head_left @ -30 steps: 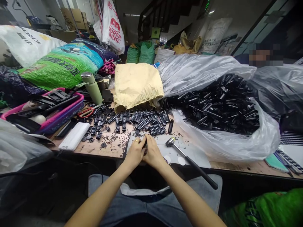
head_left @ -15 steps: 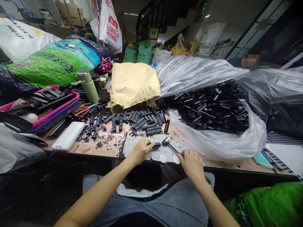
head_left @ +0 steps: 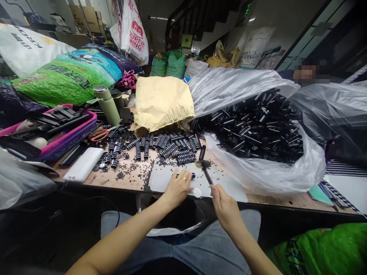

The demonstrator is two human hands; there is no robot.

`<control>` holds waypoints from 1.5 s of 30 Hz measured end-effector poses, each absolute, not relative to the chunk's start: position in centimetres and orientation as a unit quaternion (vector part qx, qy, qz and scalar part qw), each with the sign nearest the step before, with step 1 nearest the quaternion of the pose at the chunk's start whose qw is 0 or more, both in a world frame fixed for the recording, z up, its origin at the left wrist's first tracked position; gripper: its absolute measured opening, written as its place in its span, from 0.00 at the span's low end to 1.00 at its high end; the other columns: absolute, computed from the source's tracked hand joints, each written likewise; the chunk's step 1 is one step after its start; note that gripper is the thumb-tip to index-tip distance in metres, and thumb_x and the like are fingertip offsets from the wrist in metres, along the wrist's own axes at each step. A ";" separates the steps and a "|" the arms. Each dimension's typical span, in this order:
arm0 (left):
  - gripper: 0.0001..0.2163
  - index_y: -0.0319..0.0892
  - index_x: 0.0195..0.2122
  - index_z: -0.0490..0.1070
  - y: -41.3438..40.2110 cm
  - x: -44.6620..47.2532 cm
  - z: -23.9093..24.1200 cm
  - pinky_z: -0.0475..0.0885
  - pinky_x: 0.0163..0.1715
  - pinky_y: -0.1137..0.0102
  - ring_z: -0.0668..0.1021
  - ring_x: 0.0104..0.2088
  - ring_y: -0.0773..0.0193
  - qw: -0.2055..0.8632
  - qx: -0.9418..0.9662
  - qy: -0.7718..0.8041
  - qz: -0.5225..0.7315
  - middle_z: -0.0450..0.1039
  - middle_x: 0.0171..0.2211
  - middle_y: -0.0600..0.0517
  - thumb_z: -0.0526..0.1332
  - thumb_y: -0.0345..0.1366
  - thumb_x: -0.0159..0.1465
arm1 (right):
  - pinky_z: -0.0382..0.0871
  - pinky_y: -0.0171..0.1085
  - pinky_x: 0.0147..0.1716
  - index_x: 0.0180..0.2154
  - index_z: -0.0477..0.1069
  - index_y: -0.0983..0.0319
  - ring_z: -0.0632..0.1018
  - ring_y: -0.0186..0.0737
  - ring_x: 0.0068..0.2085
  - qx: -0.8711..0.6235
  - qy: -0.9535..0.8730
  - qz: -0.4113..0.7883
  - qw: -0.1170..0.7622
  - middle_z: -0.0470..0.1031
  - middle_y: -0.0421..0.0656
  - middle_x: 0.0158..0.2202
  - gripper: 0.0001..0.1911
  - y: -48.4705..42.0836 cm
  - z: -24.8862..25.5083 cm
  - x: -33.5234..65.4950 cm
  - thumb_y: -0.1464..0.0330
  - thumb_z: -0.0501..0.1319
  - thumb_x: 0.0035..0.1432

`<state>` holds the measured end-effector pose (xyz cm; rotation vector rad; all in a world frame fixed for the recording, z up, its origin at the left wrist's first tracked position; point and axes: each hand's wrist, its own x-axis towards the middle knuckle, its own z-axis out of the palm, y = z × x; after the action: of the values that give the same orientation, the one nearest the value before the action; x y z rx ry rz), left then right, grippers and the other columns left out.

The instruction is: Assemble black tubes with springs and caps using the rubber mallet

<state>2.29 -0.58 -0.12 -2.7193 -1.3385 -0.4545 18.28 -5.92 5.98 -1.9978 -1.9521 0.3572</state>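
My left hand [head_left: 178,187] lies over a short black tube [head_left: 193,175], fingers bent across it, holding it down on a pale mat [head_left: 229,185]. A ring shows on one finger. My right hand [head_left: 225,204] is closed round the handle of a small hammer [head_left: 207,173]. The hammer's dark head is just to the right of the tube and appears raised a little above the mat. White discs [head_left: 197,192] lie near the mat's front edge. Behind the mat lie several ridged black-and-silver rollers [head_left: 186,157] and an upright-leaning black tube [head_left: 202,152].
A clear plastic bag [head_left: 258,179] full of black parts [head_left: 252,126] spreads over the right. Left are a white power bank [head_left: 83,164], scissors [head_left: 99,135], a green flask [head_left: 106,105] and a pink-rimmed basket [head_left: 93,114]. A yellow sack [head_left: 164,101] stands behind. Another person is at far right.
The hammer and my right hand have moved left towards the tube, and the hammer head has turned. My left hand has shifted right and slid further over the tube.
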 end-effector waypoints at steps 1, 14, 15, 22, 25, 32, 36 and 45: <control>0.25 0.30 0.55 0.55 -0.9 2.8 -0.3 0.50 0.53 0.56 0.58 0.56 0.53 0.041 -0.887 -0.435 -0.150 0.58 0.54 0.37 0.45 0.43 0.63 | 0.56 0.31 0.21 0.28 0.60 0.60 0.70 0.35 0.20 -0.689 -0.688 0.123 0.192 0.67 0.39 0.18 0.21 -6.0 6.5 17.6 0.58 0.36 0.62; 0.10 0.38 0.37 0.69 0.7 2.9 2.1 0.68 0.33 0.65 0.73 0.35 0.57 -0.157 -0.883 -0.419 -0.143 0.71 0.32 0.44 0.50 0.33 0.60 | 0.51 0.33 0.19 0.27 0.61 0.58 0.72 0.39 0.21 -0.676 -0.727 0.081 0.087 0.70 0.40 0.18 0.21 -4.9 5.4 18.4 0.58 0.37 0.62; 0.09 0.39 0.35 0.69 1.3 2.6 2.8 0.68 0.31 0.67 0.72 0.33 0.58 -0.164 -0.876 -0.429 -0.148 0.70 0.31 0.45 0.50 0.33 0.60 | 0.51 0.33 0.19 0.27 0.61 0.58 0.72 0.39 0.20 -0.684 -0.722 0.070 0.073 0.69 0.39 0.18 0.20 -4.9 5.3 19.6 0.57 0.38 0.62; 0.11 0.32 0.32 0.70 9.5 0.9 3.3 0.67 0.35 0.63 0.70 0.39 0.53 -0.054 -0.802 -0.578 -0.143 0.70 0.32 0.40 0.51 0.19 0.53 | 0.61 0.36 0.29 0.29 0.65 0.60 0.73 0.43 0.33 -0.680 -0.723 0.033 0.121 0.72 0.45 0.29 0.16 -0.2 4.1 23.1 0.62 0.44 0.60; 0.08 0.32 0.33 0.70 10.2 0.3 2.9 0.66 0.36 0.64 0.71 0.37 0.55 -0.055 -0.814 -0.557 -0.152 0.70 0.29 0.42 0.54 0.21 0.53 | 0.62 0.41 0.40 0.36 0.68 0.62 0.70 0.45 0.42 -0.612 -0.760 0.068 0.206 0.72 0.48 0.38 0.10 4.5 4.0 22.1 0.67 0.50 0.57; 0.10 0.40 0.37 0.68 6.0 -2.9 4.8 0.66 0.38 0.67 0.71 0.37 0.61 -0.153 -0.742 -0.516 -0.399 0.68 0.34 0.48 0.56 0.39 0.58 | 0.67 0.39 0.37 0.33 0.69 0.63 0.74 0.38 0.35 -0.566 -0.759 0.162 0.278 0.74 0.45 0.33 0.11 7.3 4.5 20.1 0.64 0.52 0.55; 0.13 0.41 0.37 0.64 3.8 -2.0 5.2 0.67 0.32 0.70 0.71 0.32 0.65 -0.374 -0.590 -0.483 -0.528 0.67 0.28 0.52 0.51 0.45 0.61 | 0.71 0.38 0.32 0.33 0.66 0.61 0.75 0.36 0.32 -0.512 -0.651 0.355 0.434 0.74 0.43 0.31 0.14 2.7 4.3 17.2 0.57 0.55 0.53; 0.16 0.39 0.27 0.61 1.7 0.1 5.5 0.49 0.09 0.80 0.57 0.10 0.77 -0.676 -0.406 -0.428 -0.442 0.54 0.12 0.62 0.63 0.46 0.50 | 0.61 0.49 0.50 0.50 0.57 0.58 0.61 0.48 0.56 -0.451 -0.761 0.266 0.384 0.59 0.50 0.55 0.33 -0.1 5.1 13.9 0.61 0.65 0.41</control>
<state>0.14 1.74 5.49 -2.5506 -2.6854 -2.7714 13.93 -0.15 5.08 -1.1483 -1.9393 0.6775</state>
